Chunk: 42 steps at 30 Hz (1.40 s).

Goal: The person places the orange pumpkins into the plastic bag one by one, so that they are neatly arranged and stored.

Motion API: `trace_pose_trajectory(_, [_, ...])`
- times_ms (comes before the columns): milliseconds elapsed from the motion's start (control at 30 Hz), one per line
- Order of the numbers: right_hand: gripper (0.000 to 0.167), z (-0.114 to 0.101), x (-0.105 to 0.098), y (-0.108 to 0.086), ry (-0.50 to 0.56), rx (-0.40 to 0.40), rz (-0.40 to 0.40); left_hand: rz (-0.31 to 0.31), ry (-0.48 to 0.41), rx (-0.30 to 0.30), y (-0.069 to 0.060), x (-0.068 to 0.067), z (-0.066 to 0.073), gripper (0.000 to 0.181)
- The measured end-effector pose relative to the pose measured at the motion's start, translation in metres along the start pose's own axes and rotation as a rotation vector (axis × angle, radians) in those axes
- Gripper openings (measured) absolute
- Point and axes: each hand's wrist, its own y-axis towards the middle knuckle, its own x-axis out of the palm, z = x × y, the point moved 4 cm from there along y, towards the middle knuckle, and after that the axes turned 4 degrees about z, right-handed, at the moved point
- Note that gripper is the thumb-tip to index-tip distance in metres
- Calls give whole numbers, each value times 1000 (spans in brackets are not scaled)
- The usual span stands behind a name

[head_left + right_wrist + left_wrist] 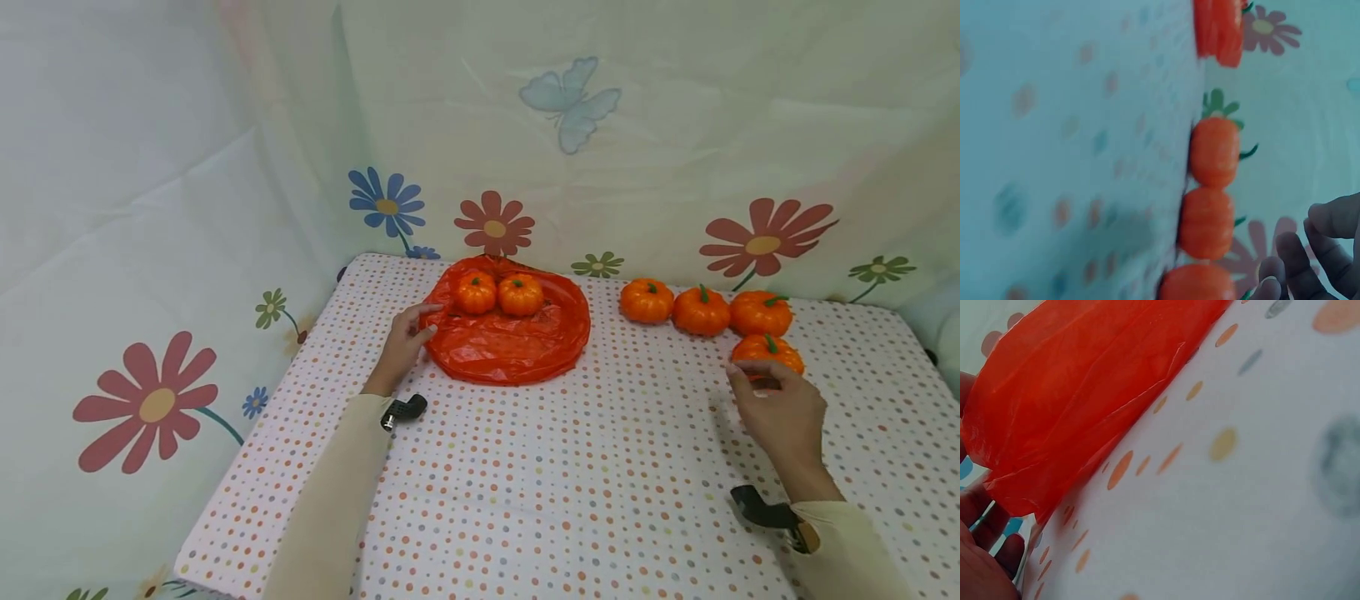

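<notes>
A round red plastic bag (pixel 502 354) lies spread at the table's far left, with two small orange pumpkins (pixel 521 294) in it. My left hand (pixel 405 342) touches its left rim, the fingers loosely bent. Close up in the left wrist view, the bag's edge (pixel 1072 412) hides some of those fingers. At the right, my right hand (pixel 787 421) hovers by the nearest pumpkin (pixel 767 347), thumb and fingers arched and apart. Nothing shows between those fingers in the right wrist view. Behind stand three more pumpkins (pixel 701 312) in a row, with green stems.
A white cloth with coloured dots (pixel 510 483) covers the table. Flowered fabric (pixel 637 183) hangs along its back and left sides. Each wrist wears a black camera mount (pixel 761 508).
</notes>
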Motion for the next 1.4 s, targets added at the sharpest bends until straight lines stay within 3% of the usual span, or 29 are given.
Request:
trace_pose_trajectory(300, [48, 46, -10, 5, -21, 118, 86, 0, -8, 26, -1, -2, 1, 38])
trace_pose_trajectory(367, [58, 53, -10, 10, -14, 159, 57, -3, -14, 30, -1, -2, 0, 38])
trace_pose_trajectory(500, [79, 67, -10, 21, -16, 242, -75, -10, -20, 36, 1, -1, 0, 38])
trace_pose_trajectory(700, [91, 77, -9, 32, 6, 314, -191, -15, -14, 35, 2, 1, 0, 38])
trace_pose_trajectory(800, [94, 76, -8, 36, 17, 321, -208, -12, -7, 35, 2, 1, 0, 38])
trace_pose_trajectory(1067, [99, 73, 1, 45, 40, 316, -251, 14, -12, 36, 10, 3, -32, 39])
trace_pose_trajectory(1400, [97, 71, 6, 48, 29, 288, -241, 40, -11, 57, 12, 3, -34, 37])
